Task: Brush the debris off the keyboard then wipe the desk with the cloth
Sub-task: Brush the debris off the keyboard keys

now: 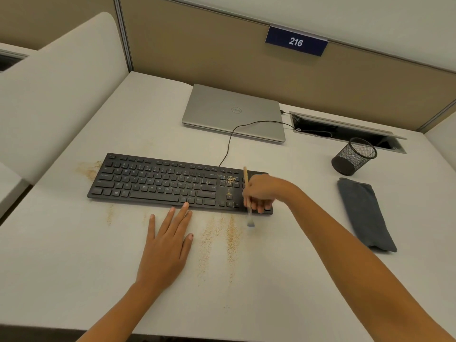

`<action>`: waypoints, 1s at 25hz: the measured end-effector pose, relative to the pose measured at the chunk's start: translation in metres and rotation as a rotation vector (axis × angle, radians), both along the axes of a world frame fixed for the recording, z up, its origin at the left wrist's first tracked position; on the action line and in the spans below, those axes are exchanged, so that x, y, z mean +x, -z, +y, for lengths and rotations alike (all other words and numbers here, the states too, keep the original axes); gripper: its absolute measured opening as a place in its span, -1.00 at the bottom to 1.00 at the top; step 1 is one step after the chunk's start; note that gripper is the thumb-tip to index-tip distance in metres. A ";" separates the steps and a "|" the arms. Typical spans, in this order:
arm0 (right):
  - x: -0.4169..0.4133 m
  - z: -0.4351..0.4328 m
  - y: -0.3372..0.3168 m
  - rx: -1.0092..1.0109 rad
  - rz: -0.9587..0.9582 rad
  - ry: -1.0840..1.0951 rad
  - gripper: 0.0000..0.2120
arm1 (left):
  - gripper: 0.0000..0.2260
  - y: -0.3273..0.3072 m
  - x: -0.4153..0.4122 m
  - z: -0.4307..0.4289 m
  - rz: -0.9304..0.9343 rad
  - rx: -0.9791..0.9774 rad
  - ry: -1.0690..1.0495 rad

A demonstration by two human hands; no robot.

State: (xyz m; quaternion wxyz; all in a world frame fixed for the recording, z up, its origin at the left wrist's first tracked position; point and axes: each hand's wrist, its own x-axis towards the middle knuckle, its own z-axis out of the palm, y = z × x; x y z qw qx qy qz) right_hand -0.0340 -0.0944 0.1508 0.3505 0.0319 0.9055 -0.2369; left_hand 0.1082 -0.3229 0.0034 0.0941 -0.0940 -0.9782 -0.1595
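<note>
The head camera looks down on a flat black full-size keyboard (pixel 172 183) lying across the middle of a white tabletop (pixel 74 267). The right hand (pixel 259 193) is over the keyboard's right end. Its fingers are curled round the thin wooden handle of a small brush (pixel 249 211). The bristles point toward the person and hang just past the keyboard's near edge, which suggests a stroke that pulls crumbs off the keys and onto the tabletop.

The left hand (pixel 167 243) lies flat on the tabletop with its fingers straight and slightly spread, holding nothing. Its longest fingertips reach the keyboard's front edge, probably to keep the board from sliding under the brush.

A small patch of tan crumbly debris (pixel 230 180) sits on the keys just left of the right hand, so the brushing looks unfinished. More of the same grit lies in streaks on the tabletop in front of the keyboard and in a smear at its left end.

The folded dark grey-blue cloth (pixel 365 213) lies well to the right, apart from both hands and untouched, within reach for the wiping.

Farther back are a closed silver laptop (pixel 234 112) and a black wire-mesh pen cup (pixel 354 156). A thin black cable (pixel 232 137) runs from the keyboard toward an open cable hatch (pixel 345 130) in the tabletop. Tan partition panels (pixel 222 58) enclose the desk, and one carries a dark blue plate (pixel 296 41) reading 216.
</note>
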 end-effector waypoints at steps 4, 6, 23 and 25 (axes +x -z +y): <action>0.003 0.009 0.015 -0.259 0.440 0.404 -0.78 | -0.49 0.000 0.000 0.000 -0.003 -0.004 -0.001; 0.003 0.010 0.022 -0.239 0.595 0.433 -0.80 | -0.49 0.000 0.001 0.000 -0.012 -0.011 0.001; 0.026 -0.033 0.046 -0.382 0.673 0.519 -0.81 | -0.48 -0.004 0.000 0.000 -0.019 -0.006 -0.004; 0.023 -0.029 0.043 -0.353 0.762 0.531 -0.81 | -0.47 -0.006 0.000 0.002 -0.018 -0.009 -0.001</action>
